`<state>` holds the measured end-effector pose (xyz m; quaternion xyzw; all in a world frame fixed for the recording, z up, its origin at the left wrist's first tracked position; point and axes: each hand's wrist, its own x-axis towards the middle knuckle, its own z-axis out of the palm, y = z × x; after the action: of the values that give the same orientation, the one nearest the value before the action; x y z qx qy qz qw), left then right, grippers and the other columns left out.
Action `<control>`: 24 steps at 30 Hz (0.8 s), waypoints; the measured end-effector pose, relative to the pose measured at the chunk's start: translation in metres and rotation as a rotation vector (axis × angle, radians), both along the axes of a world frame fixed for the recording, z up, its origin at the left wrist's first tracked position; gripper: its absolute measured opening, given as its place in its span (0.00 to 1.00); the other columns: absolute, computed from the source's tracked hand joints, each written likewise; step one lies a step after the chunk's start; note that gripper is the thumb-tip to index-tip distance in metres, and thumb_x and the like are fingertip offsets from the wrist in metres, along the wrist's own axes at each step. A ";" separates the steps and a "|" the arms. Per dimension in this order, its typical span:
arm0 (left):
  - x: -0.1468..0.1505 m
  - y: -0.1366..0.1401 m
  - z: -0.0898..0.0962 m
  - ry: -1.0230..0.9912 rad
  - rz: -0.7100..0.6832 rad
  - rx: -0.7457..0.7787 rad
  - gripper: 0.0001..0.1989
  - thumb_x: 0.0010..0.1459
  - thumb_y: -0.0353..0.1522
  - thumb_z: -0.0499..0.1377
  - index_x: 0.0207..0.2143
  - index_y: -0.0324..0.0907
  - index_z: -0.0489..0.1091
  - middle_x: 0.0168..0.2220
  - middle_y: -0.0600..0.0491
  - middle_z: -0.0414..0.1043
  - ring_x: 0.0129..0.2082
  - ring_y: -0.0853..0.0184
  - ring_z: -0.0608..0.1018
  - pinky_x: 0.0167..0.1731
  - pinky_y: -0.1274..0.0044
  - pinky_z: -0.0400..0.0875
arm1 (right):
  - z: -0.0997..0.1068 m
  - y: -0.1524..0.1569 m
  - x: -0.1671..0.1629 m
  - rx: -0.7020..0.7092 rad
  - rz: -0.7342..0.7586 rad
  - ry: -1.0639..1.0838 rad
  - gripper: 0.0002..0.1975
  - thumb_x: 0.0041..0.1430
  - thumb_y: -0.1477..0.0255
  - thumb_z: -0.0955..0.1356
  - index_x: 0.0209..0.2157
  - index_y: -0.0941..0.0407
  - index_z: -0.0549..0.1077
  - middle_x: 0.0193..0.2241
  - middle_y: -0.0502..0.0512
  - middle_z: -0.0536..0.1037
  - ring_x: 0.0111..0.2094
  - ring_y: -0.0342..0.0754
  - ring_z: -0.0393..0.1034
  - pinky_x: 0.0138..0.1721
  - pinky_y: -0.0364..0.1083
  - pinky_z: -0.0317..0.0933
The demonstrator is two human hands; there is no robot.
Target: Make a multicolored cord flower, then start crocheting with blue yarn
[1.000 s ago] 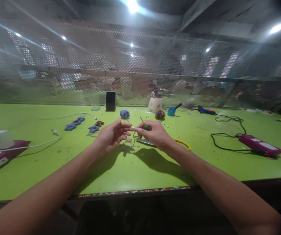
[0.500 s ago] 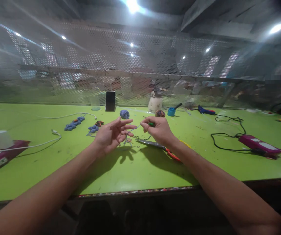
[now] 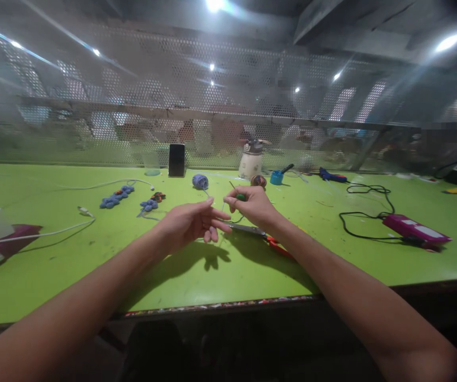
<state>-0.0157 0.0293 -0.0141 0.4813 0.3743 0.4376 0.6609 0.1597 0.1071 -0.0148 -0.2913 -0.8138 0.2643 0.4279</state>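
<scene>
My left hand point(image 3: 191, 223) is held over the table, palm turned toward the right, its fingers stretched out and apart. Blue-grey yarn point(image 3: 205, 193) runs from a small ball point(image 3: 200, 182) down behind that hand. My right hand point(image 3: 254, 205) pinches a crochet hook with a green grip point(image 3: 240, 197), its thin shaft pointing up and left; a strand of yarn hangs from the fingertips. Under the right wrist lie scissors point(image 3: 248, 229) with red handles, partly hidden. To the left rest blue crocheted pieces point(image 3: 111, 201) and a smaller one point(image 3: 148, 206) beside an orange-and-black piece point(image 3: 158, 197).
On the green table point(image 3: 371, 260) stand a phone point(image 3: 176, 160), a clear cup point(image 3: 151, 164), a bottle point(image 3: 251, 162) and a blue pot point(image 3: 277, 178). A dark multicoloured ball point(image 3: 258, 181), a glue gun point(image 3: 332, 175) and purple power strips point(image 3: 415, 229) with cords lie about. A perforated screen point(image 3: 228, 101) closes the back.
My left hand has moved right and slightly down, closer to the right hand, and turned so its fingers cover the yarn. My right hand still pinches the hook. The view has shifted slightly.
</scene>
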 end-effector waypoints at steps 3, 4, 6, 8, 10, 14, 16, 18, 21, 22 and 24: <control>0.004 -0.001 -0.002 0.136 0.018 -0.012 0.21 0.62 0.37 0.51 0.34 0.28 0.76 0.35 0.34 0.77 0.22 0.67 0.76 0.21 0.78 0.66 | 0.004 -0.009 -0.001 0.076 0.012 -0.023 0.08 0.53 0.72 0.67 0.23 0.60 0.72 0.18 0.50 0.72 0.22 0.41 0.62 0.28 0.42 0.56; 0.005 -0.001 -0.003 0.162 0.034 0.001 0.21 0.62 0.38 0.51 0.33 0.29 0.76 0.36 0.34 0.77 0.23 0.67 0.76 0.22 0.77 0.67 | 0.005 -0.013 -0.001 0.110 0.017 -0.028 0.08 0.53 0.73 0.67 0.23 0.60 0.72 0.19 0.50 0.71 0.22 0.41 0.61 0.27 0.42 0.56; 0.006 0.000 -0.005 0.186 0.059 0.031 0.20 0.61 0.38 0.52 0.33 0.30 0.76 0.38 0.34 0.77 0.25 0.65 0.77 0.25 0.76 0.68 | 0.006 -0.020 -0.002 0.175 0.028 -0.027 0.08 0.54 0.74 0.66 0.24 0.60 0.72 0.19 0.50 0.70 0.22 0.41 0.60 0.26 0.42 0.54; 0.004 0.003 -0.006 0.144 0.082 0.038 0.18 0.61 0.36 0.52 0.33 0.30 0.76 0.39 0.35 0.76 0.27 0.65 0.77 0.26 0.76 0.69 | 0.005 -0.026 -0.003 0.217 0.043 -0.017 0.08 0.55 0.74 0.66 0.24 0.60 0.72 0.19 0.50 0.69 0.22 0.40 0.58 0.24 0.41 0.52; 0.001 0.006 -0.006 0.048 0.121 0.017 0.17 0.62 0.34 0.52 0.33 0.30 0.76 0.37 0.37 0.77 0.28 0.66 0.77 0.28 0.77 0.69 | 0.003 -0.029 -0.004 0.229 0.058 -0.010 0.08 0.55 0.74 0.66 0.24 0.60 0.72 0.19 0.49 0.69 0.22 0.40 0.57 0.24 0.41 0.52; -0.006 0.008 -0.002 -0.096 0.229 -0.014 0.13 0.60 0.32 0.55 0.35 0.31 0.75 0.34 0.41 0.77 0.28 0.68 0.76 0.30 0.78 0.70 | -0.003 -0.029 -0.008 0.171 0.108 -0.013 0.07 0.53 0.73 0.67 0.24 0.61 0.74 0.19 0.50 0.70 0.21 0.40 0.58 0.24 0.41 0.52; -0.008 0.006 0.001 -0.123 0.260 0.013 0.12 0.58 0.32 0.57 0.38 0.31 0.75 0.35 0.42 0.77 0.29 0.69 0.76 0.30 0.79 0.70 | -0.006 -0.028 -0.011 0.081 0.123 0.006 0.08 0.52 0.73 0.68 0.23 0.61 0.74 0.19 0.49 0.70 0.22 0.40 0.59 0.25 0.41 0.52; -0.008 0.003 0.004 -0.153 0.270 0.035 0.13 0.57 0.32 0.58 0.40 0.32 0.75 0.38 0.43 0.77 0.31 0.69 0.76 0.30 0.80 0.70 | -0.010 -0.028 -0.014 -0.064 0.139 0.058 0.09 0.52 0.71 0.68 0.22 0.61 0.73 0.18 0.49 0.69 0.22 0.40 0.60 0.25 0.42 0.53; -0.009 0.001 0.007 -0.228 0.275 0.059 0.12 0.58 0.30 0.56 0.41 0.33 0.75 0.39 0.45 0.77 0.30 0.71 0.75 0.31 0.80 0.70 | -0.016 -0.027 -0.018 -0.291 0.157 0.144 0.10 0.50 0.67 0.70 0.23 0.61 0.73 0.16 0.48 0.68 0.19 0.39 0.58 0.22 0.41 0.51; -0.009 0.001 0.007 -0.254 0.271 0.067 0.12 0.58 0.30 0.55 0.40 0.33 0.76 0.37 0.45 0.77 0.29 0.71 0.75 0.31 0.80 0.70 | -0.018 -0.027 -0.019 -0.365 0.162 0.164 0.11 0.49 0.66 0.71 0.24 0.60 0.73 0.16 0.48 0.68 0.18 0.38 0.56 0.21 0.41 0.49; -0.011 0.002 0.007 -0.271 0.244 0.076 0.12 0.58 0.29 0.55 0.38 0.32 0.76 0.32 0.47 0.77 0.27 0.72 0.74 0.28 0.81 0.69 | -0.021 -0.024 -0.020 -0.504 0.170 0.204 0.13 0.47 0.64 0.72 0.25 0.60 0.72 0.14 0.46 0.67 0.16 0.37 0.52 0.19 0.40 0.45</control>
<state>-0.0264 0.0309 -0.0072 0.3934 0.3206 0.5891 0.6288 0.1401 0.0832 -0.0356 -0.2910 -0.6969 0.5210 0.3978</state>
